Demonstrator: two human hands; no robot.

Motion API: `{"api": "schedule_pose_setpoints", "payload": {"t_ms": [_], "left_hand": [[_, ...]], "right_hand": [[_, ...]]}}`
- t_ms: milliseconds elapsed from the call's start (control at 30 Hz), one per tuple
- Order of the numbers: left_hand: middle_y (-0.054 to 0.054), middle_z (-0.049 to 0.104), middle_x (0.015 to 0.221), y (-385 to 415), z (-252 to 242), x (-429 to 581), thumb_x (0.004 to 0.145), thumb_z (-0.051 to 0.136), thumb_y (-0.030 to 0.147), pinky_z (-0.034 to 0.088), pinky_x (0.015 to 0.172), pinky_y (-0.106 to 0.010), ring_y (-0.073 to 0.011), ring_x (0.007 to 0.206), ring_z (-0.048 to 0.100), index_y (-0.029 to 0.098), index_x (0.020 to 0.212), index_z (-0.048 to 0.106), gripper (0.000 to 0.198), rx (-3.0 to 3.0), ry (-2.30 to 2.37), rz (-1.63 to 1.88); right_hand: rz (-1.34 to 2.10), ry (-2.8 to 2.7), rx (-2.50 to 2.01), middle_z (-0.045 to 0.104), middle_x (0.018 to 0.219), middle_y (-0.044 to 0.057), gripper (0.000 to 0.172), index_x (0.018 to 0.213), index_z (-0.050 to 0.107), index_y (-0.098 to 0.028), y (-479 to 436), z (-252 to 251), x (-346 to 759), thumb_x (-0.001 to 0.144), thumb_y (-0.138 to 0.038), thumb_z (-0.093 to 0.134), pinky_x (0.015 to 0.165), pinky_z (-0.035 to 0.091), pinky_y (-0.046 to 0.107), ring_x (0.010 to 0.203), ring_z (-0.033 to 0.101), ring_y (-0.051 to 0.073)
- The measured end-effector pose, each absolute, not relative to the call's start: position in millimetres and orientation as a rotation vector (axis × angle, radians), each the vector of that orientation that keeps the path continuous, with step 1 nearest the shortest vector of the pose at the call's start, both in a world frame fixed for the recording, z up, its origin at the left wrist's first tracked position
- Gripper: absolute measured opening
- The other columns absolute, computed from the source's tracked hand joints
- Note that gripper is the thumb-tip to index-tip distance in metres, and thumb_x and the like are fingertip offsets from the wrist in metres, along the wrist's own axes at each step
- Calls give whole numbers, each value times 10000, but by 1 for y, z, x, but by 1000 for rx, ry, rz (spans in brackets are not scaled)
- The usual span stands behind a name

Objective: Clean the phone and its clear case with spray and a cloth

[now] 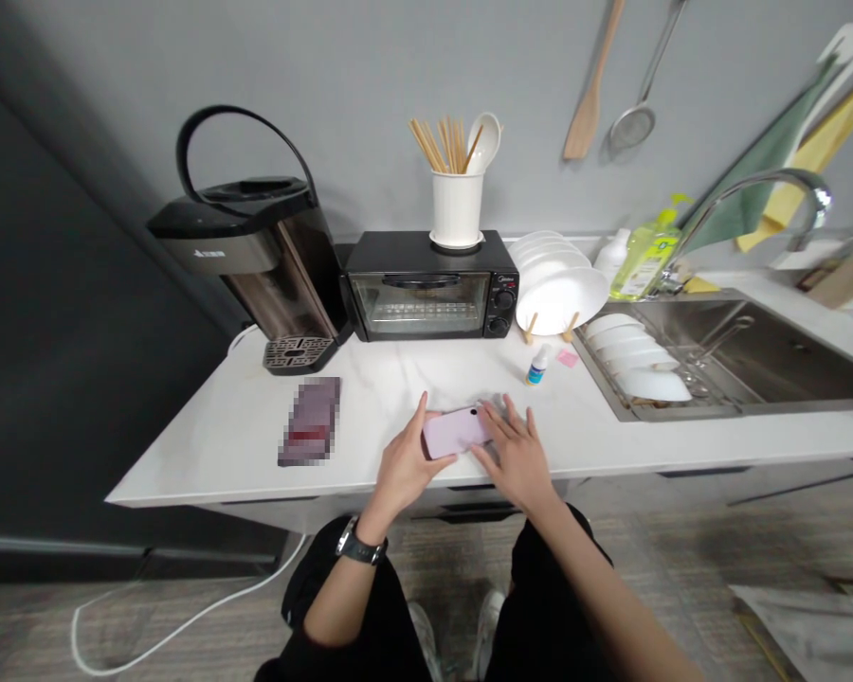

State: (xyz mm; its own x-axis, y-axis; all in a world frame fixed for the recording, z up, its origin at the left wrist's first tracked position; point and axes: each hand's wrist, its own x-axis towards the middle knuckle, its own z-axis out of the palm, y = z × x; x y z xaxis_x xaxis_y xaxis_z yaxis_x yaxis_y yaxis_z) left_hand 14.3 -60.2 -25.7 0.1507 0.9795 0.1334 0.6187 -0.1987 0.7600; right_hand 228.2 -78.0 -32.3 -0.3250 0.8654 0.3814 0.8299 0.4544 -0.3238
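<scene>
A pale pink smartphone (453, 433) lies back side up at the front of the white counter (206, 436), its dark camera at the upper right. My left hand (405, 464) grips its left end, thumb along the near edge and index finger at the far edge. At the right end, my right hand (517, 453) has its thumb at the near edge and fingertips on the back by the camera; its other fingers are spread. A small white bottle with a blue label (538, 366) stands beyond my right hand. Right of it lies a pink slip (567, 358).
A dark, pixelated flat item (311, 421) lies left of my hands. Behind stand a water dispenser (277, 256), a toaster oven (426, 298) bearing a utensil holder (458, 204), and racked white plates (561, 294). The sink (810, 365) with stacked bowls (636, 355) is at right.
</scene>
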Motion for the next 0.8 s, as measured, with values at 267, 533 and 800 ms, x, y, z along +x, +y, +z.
{"api": "schedule_pose_setpoints", "payload": {"t_ms": [267,533,800], "left_hand": [[-21,625,1449,-59,-28,13,819,798,309,481,1066,-372,-249,1270,631,326,1668,98,1100,1914,1519,857],[-20,617,1460,-61,-28,11,867,708,236,493,1044,-359,-227,1214,661,338,1671,77,1027,1919,1500,851],[-16,623,1458,-62,-25,12,902,651,198,490,1051,-361,-225,1228,658,343,1671,91,963,1934,1503,833]], "right_hand": [[182,-2269,-1302,484,1595,126,592,1583,427,-193,-78,-33,228,1061,-456,517,1245,232,669,1547,327,347],[258,-2401,-1041,397,1647,158,803,1634,306,-148,-86,-37,207,1013,-598,545,1260,310,544,1527,378,308],[245,-2419,-1010,377,1649,189,954,1648,242,-106,-91,-39,204,962,-682,571,1267,273,584,1540,348,327]]}}
